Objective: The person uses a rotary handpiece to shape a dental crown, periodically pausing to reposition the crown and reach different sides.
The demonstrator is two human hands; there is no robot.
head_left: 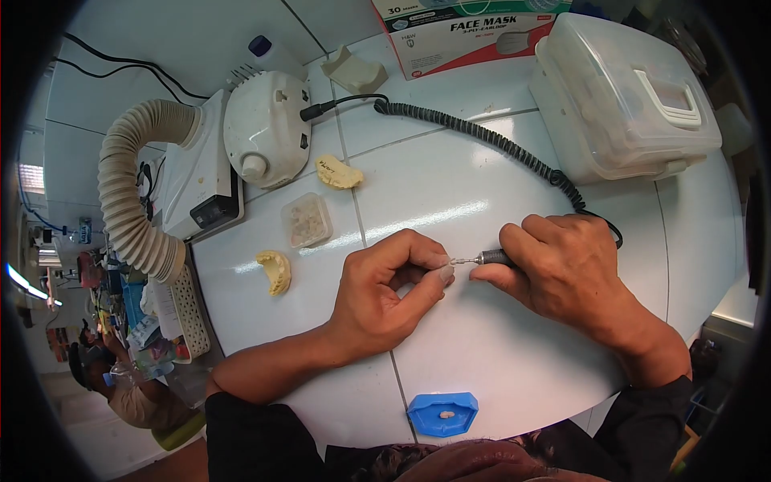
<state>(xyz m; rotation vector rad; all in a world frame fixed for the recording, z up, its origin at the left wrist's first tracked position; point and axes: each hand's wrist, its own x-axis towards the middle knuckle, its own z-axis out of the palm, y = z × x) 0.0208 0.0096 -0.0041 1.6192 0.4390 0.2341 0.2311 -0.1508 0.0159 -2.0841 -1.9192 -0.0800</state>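
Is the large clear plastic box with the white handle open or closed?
Closed. The clear plastic box has its lid sitting flat on the body, with the white handle lying on top. It stands on the white table, beside the face mask carton.

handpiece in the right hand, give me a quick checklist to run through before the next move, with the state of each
1. Handpiece held firmly by the right hand: ok, fingers wrap its body.
2. Small workpiece pinched in the left hand fingertips: cannot tell, it is too small to make out.
3. Bur tip meets the left fingertips: ok, it points right at them.
4. Coiled cord free of snags: ok, it runs clear to the white motor unit.
5. Suction hose near the work: not ok, it lies well off to the left.
6. Blue tray clear of the wrists: ok.
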